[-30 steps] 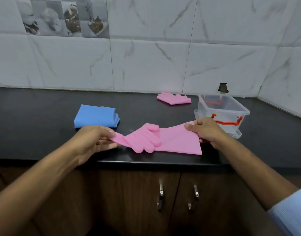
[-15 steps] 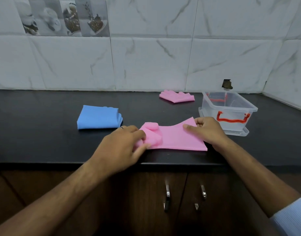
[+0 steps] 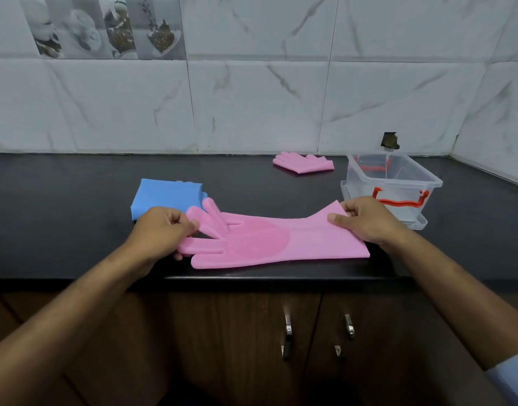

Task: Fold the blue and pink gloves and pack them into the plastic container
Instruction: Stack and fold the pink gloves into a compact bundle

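Head view: two bare hands work at the front edge of a black counter [image 3: 61, 218].
Left hand [image 3: 161, 232]: closed in a pinch on the fingertip end of the pink glove [image 3: 269, 240], thumb on top.
Right hand [image 3: 366, 219]: pinching the far corner of the glove's cuff, thumb on top and fingers under or behind the edge.
Hands: well apart, one at each end of the glove.
Pink glove: stretched flat across the counter, fingers pointing left, cuff to the right, bristled palm side up; one finger is lifted and tilted up.
Blue gloves [image 3: 167, 196]: folded stack just behind the left hand, partly hidden by it.
Second pink glove [image 3: 303, 164]: folded, lying near the tiled wall [image 3: 251, 98], left of the container.
Plastic container [image 3: 398, 183]: clear, lid off, red handles, sitting just behind the right hand on its lid [image 3: 418, 224]; nothing packed can be made out inside.
Below: brown cabinet doors [image 3: 237, 347] with two metal handles.
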